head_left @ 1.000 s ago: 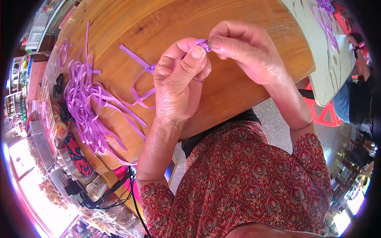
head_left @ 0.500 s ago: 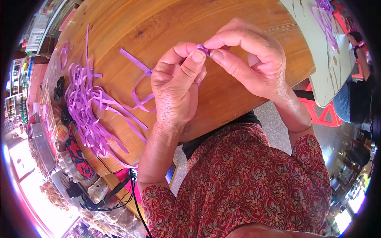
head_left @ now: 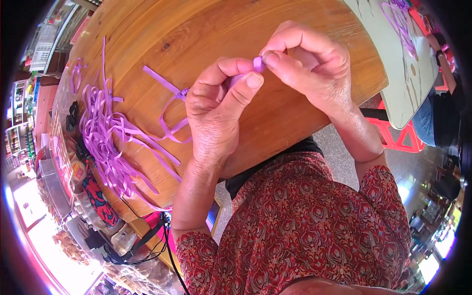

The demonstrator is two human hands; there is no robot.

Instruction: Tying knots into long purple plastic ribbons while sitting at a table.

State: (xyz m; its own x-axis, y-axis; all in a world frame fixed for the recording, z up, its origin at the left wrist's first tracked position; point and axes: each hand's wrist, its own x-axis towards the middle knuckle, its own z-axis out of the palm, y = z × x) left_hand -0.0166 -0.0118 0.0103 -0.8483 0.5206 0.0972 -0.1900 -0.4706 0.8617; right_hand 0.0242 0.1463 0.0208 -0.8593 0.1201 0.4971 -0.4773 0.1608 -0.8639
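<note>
My left hand (head_left: 221, 93) and my right hand (head_left: 309, 69) are raised over the wooden table (head_left: 206, 34), their fingertips almost meeting. Between them a small piece of purple ribbon (head_left: 258, 63) shows, pinched by thumb and forefinger on both sides. Most of that ribbon is hidden by my fingers. Left of my left hand lies another purple ribbon with a knot in it (head_left: 183, 92), its tail end pointing away to the upper left. A large heap of loose purple ribbons (head_left: 105, 140) spreads over the left part of the table.
A pale green table (head_left: 413, 83) with more purple ribbon (head_left: 400, 29) adjoins at the right, by a red stool (head_left: 405, 137) and another person's arm (head_left: 445, 69). Boxes, bags and black cables (head_left: 128, 253) crowd the left edge.
My right fingertips have drawn slightly back and up on the purple ribbon, and my left fingertips have shifted a little to the right. A small end of ribbon now shows between them.
</note>
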